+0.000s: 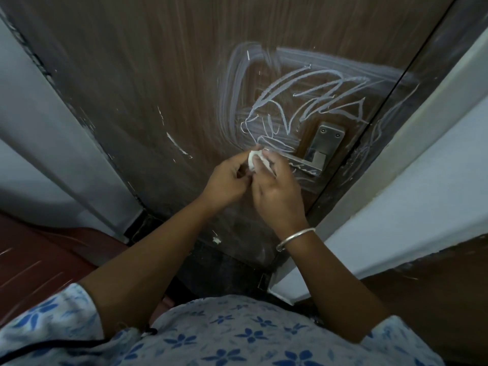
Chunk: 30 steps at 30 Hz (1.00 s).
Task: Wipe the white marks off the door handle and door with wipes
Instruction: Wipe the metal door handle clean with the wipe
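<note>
No legible text, label, brand, number or sign in view. White chalk-like marks (pixel 264 99) on brown wood-grain door (pixel 158 75): loose scribbles and smears, not readable as characters. Silver metal handle plate (pixel 327 143): no stamp or lettering discernible.

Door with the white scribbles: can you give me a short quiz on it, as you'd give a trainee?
1. True or false: the white marks on the door are all wiped off.
2. Which wrist wears the bracelet? A. left B. right C. neither
3. Fill in: the left hand and right hand together hold a crumpled white ____ near the tip of the door handle.
Key: 1 false, scribbles remain above the handle. 2 B. 3 wipe.
</note>
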### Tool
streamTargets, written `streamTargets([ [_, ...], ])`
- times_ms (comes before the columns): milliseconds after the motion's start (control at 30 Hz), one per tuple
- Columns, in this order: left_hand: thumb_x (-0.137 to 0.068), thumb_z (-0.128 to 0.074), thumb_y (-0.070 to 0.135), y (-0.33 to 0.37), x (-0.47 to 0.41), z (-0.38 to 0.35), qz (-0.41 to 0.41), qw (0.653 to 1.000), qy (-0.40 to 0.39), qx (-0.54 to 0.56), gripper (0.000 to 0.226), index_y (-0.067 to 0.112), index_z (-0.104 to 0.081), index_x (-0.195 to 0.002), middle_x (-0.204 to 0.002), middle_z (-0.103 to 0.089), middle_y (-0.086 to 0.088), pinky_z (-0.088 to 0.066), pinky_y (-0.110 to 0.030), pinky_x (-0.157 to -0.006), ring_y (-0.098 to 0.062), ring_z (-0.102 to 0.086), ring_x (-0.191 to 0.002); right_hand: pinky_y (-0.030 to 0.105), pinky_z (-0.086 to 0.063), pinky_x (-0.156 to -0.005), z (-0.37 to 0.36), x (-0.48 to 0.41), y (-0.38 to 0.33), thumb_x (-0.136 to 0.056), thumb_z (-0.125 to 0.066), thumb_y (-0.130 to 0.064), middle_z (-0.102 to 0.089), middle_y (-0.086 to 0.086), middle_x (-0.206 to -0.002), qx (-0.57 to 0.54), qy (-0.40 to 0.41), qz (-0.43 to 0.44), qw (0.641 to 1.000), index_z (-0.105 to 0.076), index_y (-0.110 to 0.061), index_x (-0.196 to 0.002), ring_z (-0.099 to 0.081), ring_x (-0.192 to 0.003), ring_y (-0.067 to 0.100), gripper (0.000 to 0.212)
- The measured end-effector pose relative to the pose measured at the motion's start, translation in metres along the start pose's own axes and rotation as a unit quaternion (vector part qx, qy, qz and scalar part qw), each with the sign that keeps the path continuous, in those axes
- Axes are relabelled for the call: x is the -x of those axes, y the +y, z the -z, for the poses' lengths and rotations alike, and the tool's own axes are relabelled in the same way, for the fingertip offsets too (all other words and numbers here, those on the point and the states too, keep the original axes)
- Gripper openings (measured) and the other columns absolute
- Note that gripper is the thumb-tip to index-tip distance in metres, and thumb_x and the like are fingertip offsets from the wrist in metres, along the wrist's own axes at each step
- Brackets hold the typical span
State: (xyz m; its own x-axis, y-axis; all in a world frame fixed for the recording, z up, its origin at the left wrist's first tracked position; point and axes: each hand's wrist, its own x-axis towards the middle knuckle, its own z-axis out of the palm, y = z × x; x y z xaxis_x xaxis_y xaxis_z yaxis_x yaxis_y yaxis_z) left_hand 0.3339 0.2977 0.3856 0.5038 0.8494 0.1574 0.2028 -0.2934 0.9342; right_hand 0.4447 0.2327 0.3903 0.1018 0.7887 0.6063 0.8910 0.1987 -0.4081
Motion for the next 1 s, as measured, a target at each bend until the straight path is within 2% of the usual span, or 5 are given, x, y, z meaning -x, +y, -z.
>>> streamTargets([
  [133, -0.084, -0.056, -0.003, -0.007, -0.001, 0.005, 0.024, 1.0, 0.008, 0.002, 0.066, 0.033, -0.04, -0.137, -0.082, -0.065, -0.01, -0.049, -0.039, -0.078, -0.017, -0.058, -0.076, 0.031, -0.056, -0.07, -0.001, -0.002, 0.005, -0.083, -0.068, -0.006, -0.066, 0.017, -0.109, 0.041, 0.005, 0.043, 0.998, -0.064, 0.0, -0.112, -0.067, -0.093, 0.027, 0.03],
  [300, -0.083, -0.054, -0.004, -0.002, -0.002, 0.003, 0.016, 0.999, -0.025, 0.013, 0.071, 0.036, -0.036, -0.139, -0.088, -0.064, -0.026, -0.048, -0.038, -0.078, -0.021, -0.058, -0.075, 0.029, -0.048, -0.042, 0.01, -0.01, 0.02, -0.086, -0.065, -0.012, -0.062, 0.008, -0.073, 0.203, 0.057, 0.096, 0.973, -0.07, -0.007, -0.095, -0.06, -0.055, 0.024, 0.011],
  [567, -0.082, -0.055, -0.007, 0.0, -0.004, 0.0, 0.007, 0.999, -0.036, 0.014, 0.073, 0.033, -0.034, -0.139, -0.091, -0.06, 0.006, -0.042, -0.016, -0.075, -0.003, -0.057, -0.073, 0.026, -0.044, -0.04, 0.018, -0.011, 0.022, -0.078, -0.072, -0.009, -0.06, 0.008, -0.064, 0.214, 0.082, 0.113, 0.967, -0.071, -0.006, -0.084, -0.057, -0.048, 0.023, 0.007],
  [700, -0.083, -0.057, -0.002, -0.001, -0.004, 0.0, 0.0, 0.999, -0.036, 0.001, 0.075, 0.042, -0.03, -0.137, -0.087, -0.061, 0.004, -0.041, -0.012, -0.071, 0.005, -0.056, -0.067, 0.026, -0.043, -0.041, 0.017, -0.016, 0.02, -0.081, -0.07, -0.01, -0.059, 0.008, -0.063, 0.201, 0.103, 0.129, 0.966, -0.072, -0.006, -0.086, -0.056, -0.049, 0.021, 0.006],
  [1000, -0.083, -0.057, -0.005, 0.001, -0.002, 0.001, -0.003, 1.0, -0.03, -0.003, 0.075, 0.042, -0.03, -0.135, -0.089, -0.064, -0.017, -0.041, -0.014, -0.072, -0.002, -0.055, -0.07, 0.024, -0.043, -0.041, 0.016, -0.01, 0.022, -0.078, -0.072, -0.009, -0.061, 0.009, -0.065, 0.201, 0.086, 0.112, 0.969, -0.072, -0.004, -0.082, -0.057, -0.048, 0.022, 0.006],
])
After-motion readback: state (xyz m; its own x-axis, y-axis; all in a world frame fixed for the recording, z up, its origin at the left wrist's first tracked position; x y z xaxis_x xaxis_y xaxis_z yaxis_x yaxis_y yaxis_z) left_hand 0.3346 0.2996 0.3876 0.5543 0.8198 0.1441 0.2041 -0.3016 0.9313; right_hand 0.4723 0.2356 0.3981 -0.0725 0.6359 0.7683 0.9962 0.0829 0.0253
